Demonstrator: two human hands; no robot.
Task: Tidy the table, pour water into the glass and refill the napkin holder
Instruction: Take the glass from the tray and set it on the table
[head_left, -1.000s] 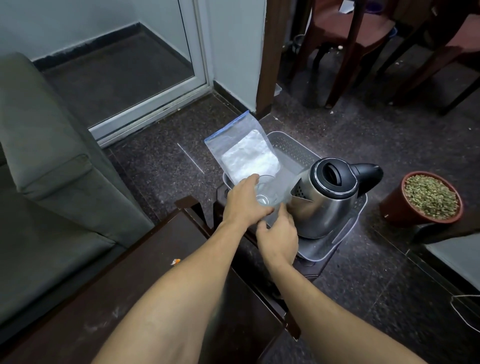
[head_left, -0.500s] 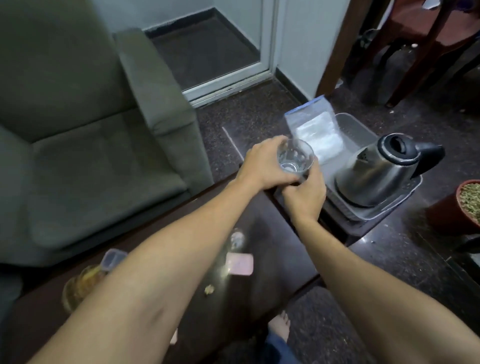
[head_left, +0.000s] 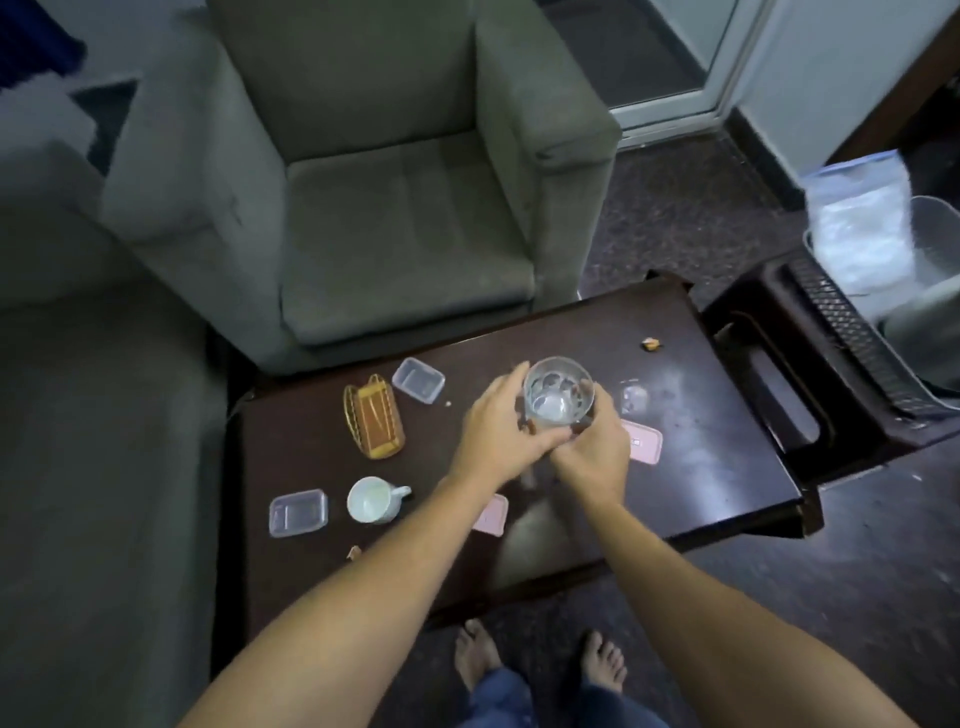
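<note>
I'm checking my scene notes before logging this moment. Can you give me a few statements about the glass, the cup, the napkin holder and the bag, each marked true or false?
1. The left hand and the right hand both hold the glass. True.
2. The napkin holder is in the left hand's grip. False: it sits on the table, and neither hand touches it.
3. The white cup stands inside a plastic container. False: it stands on the table beside the container.
4. The plastic bag is off the table, to the right. True.
</note>
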